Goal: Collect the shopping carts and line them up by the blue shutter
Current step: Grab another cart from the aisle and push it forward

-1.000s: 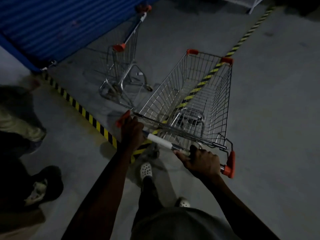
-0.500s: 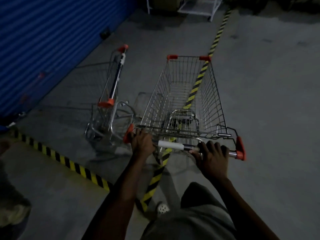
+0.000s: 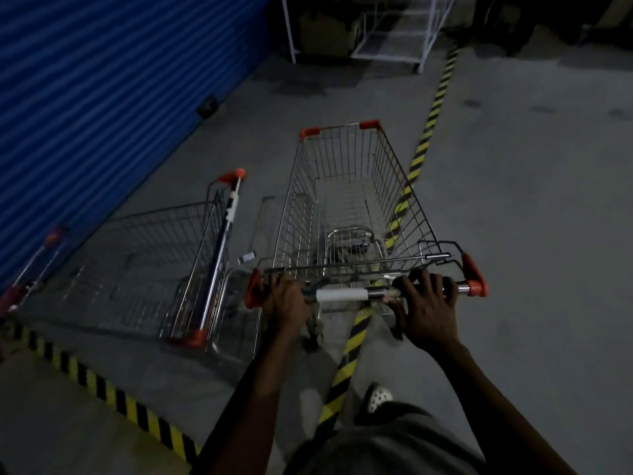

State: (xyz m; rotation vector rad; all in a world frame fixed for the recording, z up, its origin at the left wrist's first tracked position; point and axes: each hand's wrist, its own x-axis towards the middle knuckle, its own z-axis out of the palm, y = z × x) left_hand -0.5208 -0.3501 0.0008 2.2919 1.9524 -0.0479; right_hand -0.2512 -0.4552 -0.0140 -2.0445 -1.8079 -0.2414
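A wire shopping cart with orange corner caps stands straight in front of me, its basket pointing away. My left hand grips the left end of its handle bar. My right hand grips the right end, fingers wrapped over the bar. A second cart stands to the left, its nose toward the blue shutter and its handle toward my cart. The shutter fills the upper left.
Yellow-black floor tape runs under my cart toward the back. Another strip crosses the floor at lower left. A white metal rack stands at the far end. My shoe shows below. A small dark object lies by the shutter's base.
My cart has swung left and rolled forward, now parallel to the shutter. The second cart has come closer on the left. Both hands stay on the handle.
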